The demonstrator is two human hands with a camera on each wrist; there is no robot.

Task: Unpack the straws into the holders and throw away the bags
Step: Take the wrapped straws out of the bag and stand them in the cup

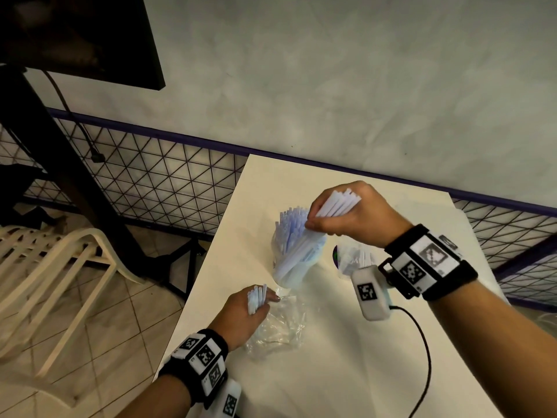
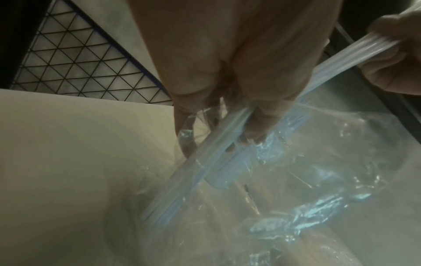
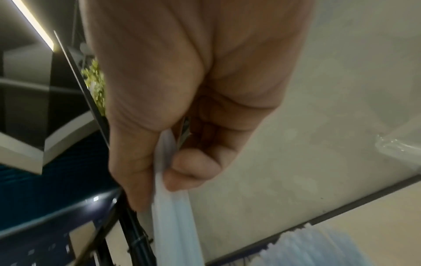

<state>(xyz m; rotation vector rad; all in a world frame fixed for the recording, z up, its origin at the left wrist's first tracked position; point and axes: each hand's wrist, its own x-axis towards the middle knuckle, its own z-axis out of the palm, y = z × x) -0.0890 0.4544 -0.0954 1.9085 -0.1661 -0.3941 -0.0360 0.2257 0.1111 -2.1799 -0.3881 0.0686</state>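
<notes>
A clear holder (image 1: 297, 260) full of white straws stands mid-table. My right hand (image 1: 346, 214) grips a bundle of white straws (image 1: 337, 203) above it, their lower ends inside the holder; the right wrist view shows the thumb and fingers of my right hand (image 3: 182, 162) closed round that bundle (image 3: 175, 225). My left hand (image 1: 247, 312) holds a smaller bunch of straws (image 1: 256, 297) upright over a crumpled clear bag (image 1: 280, 327) on the table. In the left wrist view my left hand (image 2: 227, 111) has its fingers round the straws (image 2: 200, 171), which run down into the bag (image 2: 318, 180).
A second clear container (image 1: 352, 257) sits behind my right wrist. The white table (image 1: 331, 372) has its left edge close to my left arm. A wire-mesh fence (image 1: 144, 179) runs behind it; a cream plastic chair (image 1: 54, 267) stands at left. A black cable (image 1: 422, 342) trails from my right wrist.
</notes>
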